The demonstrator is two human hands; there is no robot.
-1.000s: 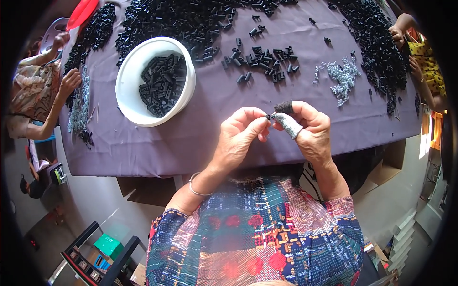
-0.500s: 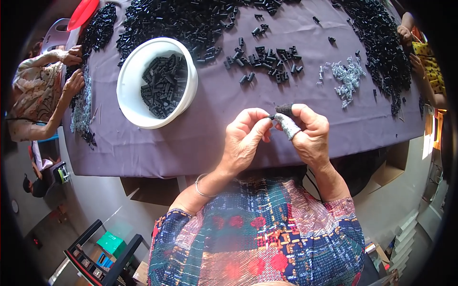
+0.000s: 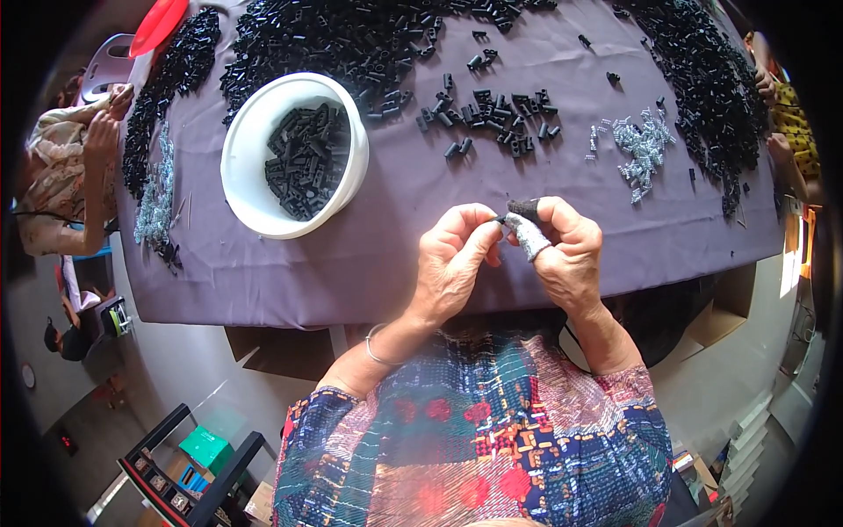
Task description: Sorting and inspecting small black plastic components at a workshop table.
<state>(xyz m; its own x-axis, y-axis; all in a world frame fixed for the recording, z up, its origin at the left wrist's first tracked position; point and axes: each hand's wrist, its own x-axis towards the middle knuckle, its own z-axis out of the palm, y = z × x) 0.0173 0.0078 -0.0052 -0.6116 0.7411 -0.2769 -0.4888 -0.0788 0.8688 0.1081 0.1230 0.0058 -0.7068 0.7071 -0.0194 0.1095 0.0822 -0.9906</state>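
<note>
My left hand [image 3: 452,259] and my right hand [image 3: 566,255] meet over the near part of the table. Thumb and forefinger of the left hand pinch a small black plastic piece [image 3: 501,219], mostly hidden by the fingers. The right hand's thumb and forefinger close on its other end; the thumb wears a grey finger cover [image 3: 529,237], the forefinger a dark one [image 3: 523,208]. Beyond the hands lies a loose group of short black plastic pieces [image 3: 492,114]. Small clear or silvery parts [image 3: 641,145] are heaped to the right.
A white tub [image 3: 237,176] partly filled with black pieces stands left of my hands. Large black heaps [image 3: 325,39] cover the far side of the purple tablecloth [image 3: 395,281]. Other people's hands [image 3: 104,132] work at the left, and another person's hand [image 3: 777,149] is at the right edge.
My hands keep the same pinch, almost in place. The people at both sides have shifted their hands; the left person's hands are raised off the parts. The view has moved slightly.
</note>
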